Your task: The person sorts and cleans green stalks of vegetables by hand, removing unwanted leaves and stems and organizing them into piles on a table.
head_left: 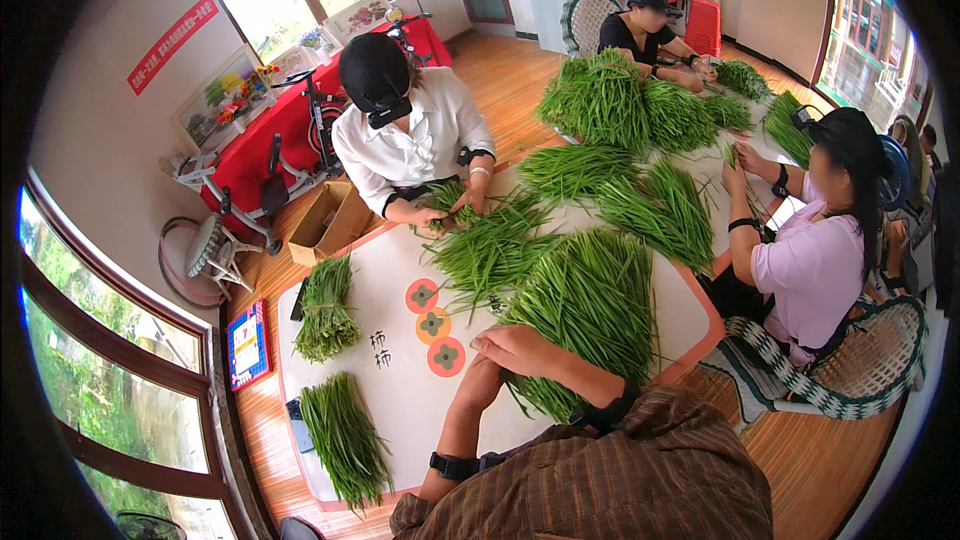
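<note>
My left hand [480, 383] and my right hand [522, 350] meet over the near side of the table, at the left edge of a large pile of garlic chives [590, 300]. My right hand crosses over the left one, its fingers bent inward and closed; whatever they hold is hidden. Most of the left hand's fingers are covered by the right. To the left lie a tied bundle of chives [327, 310] and, nearer me, a second bundle [345, 440]. A dark phone-like object [300, 427] lies partly under the nearer bundle.
Across the table, a person in white [420, 130] handles chives. A person in pink [815, 250] sits at the right, another in black [650, 40] at the far end. More chive heaps [595, 100] cover the table's far part. A cardboard box [330, 223] stands beyond its left edge.
</note>
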Available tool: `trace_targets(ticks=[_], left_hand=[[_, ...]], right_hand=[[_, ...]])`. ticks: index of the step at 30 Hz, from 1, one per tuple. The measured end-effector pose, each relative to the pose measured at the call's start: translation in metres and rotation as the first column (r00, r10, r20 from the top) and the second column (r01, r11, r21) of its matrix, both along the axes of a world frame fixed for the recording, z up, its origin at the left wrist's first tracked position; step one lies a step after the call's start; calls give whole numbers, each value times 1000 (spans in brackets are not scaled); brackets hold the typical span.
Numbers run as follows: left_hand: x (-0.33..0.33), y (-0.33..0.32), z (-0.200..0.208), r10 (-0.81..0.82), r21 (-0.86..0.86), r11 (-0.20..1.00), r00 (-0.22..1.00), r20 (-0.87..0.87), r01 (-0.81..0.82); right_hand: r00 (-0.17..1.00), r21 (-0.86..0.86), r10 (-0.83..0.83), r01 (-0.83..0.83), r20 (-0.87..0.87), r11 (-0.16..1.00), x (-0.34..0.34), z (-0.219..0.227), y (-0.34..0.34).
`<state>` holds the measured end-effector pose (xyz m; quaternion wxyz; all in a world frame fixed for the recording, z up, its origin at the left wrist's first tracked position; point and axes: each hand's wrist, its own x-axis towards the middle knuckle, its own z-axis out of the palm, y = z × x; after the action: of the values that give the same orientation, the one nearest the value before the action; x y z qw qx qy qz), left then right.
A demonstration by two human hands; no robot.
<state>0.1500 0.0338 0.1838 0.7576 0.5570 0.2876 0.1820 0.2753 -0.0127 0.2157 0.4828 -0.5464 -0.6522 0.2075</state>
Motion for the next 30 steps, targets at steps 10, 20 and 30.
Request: trace_targets(ticks=[10, 20, 30], left_hand=[[2, 1, 23, -36, -213, 976, 997, 72, 50], [-4, 1, 21, -15, -269, 963, 999, 33, 23], [-17, 4, 19, 18, -280, 960, 1000, 19, -12]], right_hand=[[824, -331, -551, 561, 132, 759, 98, -95, 18], [673, -431, -716, 711, 186, 556, 162, -128, 24], [672, -500, -668, 718, 319, 484, 164, -138, 44]])
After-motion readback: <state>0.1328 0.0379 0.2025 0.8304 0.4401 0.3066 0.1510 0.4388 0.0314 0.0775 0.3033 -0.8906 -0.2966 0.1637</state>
